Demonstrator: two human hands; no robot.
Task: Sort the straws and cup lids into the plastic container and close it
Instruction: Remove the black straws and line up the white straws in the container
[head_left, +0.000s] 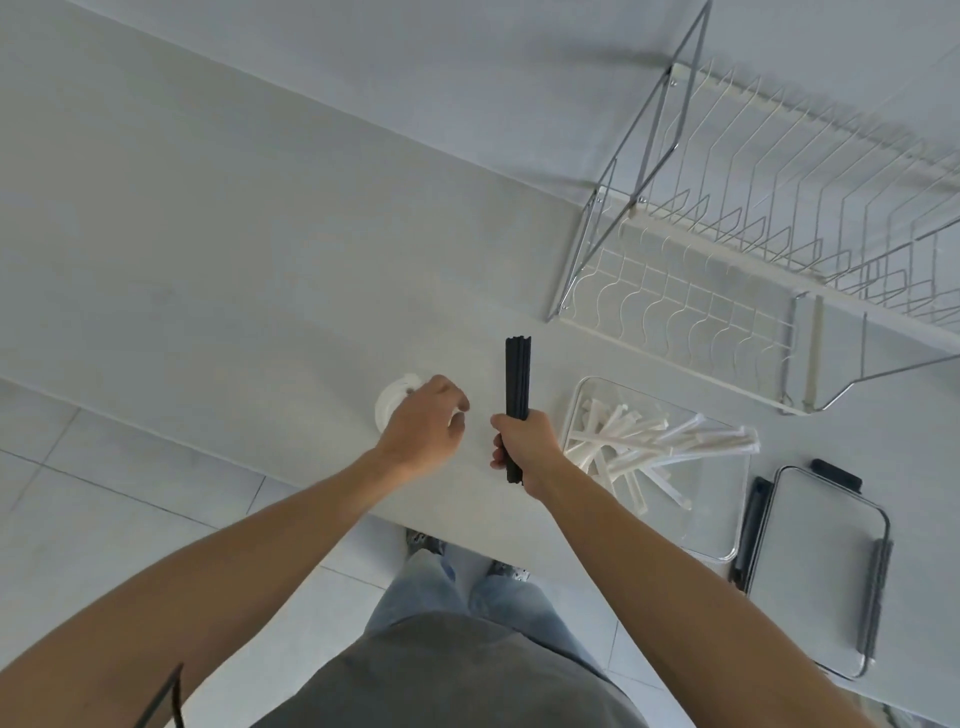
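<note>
Right hand (524, 447) grips slim black straws (517, 374); left hand (423, 428) loosely curled over round white lids (390, 402).

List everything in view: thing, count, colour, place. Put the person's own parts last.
black straws: one bundle, black, upright in the right hand
wrapped straws: a pile, white, in the container
plastic container: one, clear, open, on the counter right of the hands
container lid: one, clear with dark clips, on the counter right of the container
cup lids: white, count unclear, under the left hand
dish rack: one, white wire, back right
counter: one, pale grey
left hand: over the cup lids
right hand: closed on the black straws
</note>
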